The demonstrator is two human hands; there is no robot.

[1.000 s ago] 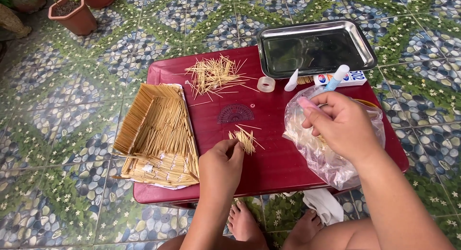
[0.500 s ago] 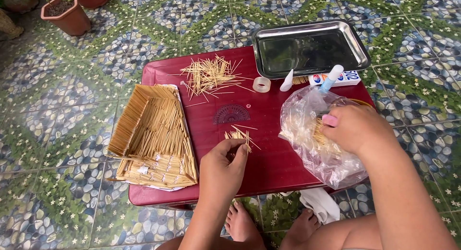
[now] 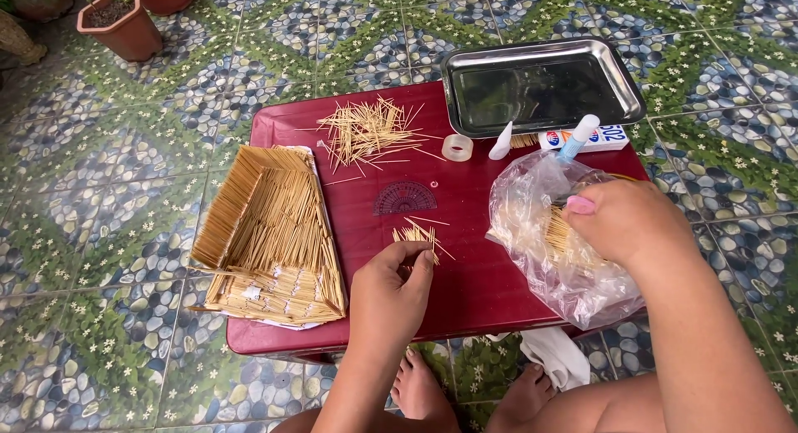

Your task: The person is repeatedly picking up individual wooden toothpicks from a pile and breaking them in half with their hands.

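A toothpick roof panel [image 3: 274, 233] lies at the left of the red tabletop [image 3: 465, 292]. The left hand [image 3: 391, 296] pinches a small bundle of toothpicks [image 3: 416, 235], tips fanned over the tabletop. The right hand [image 3: 623, 221] is closed on the plastic bag [image 3: 557, 250], seemingly steadying it.

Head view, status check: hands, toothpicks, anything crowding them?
Left hand pinching small toothpick bunch on red table. Right hand on clear plastic bag of toothpicks. Nothing between the hands; loose toothpick pile lies apart.
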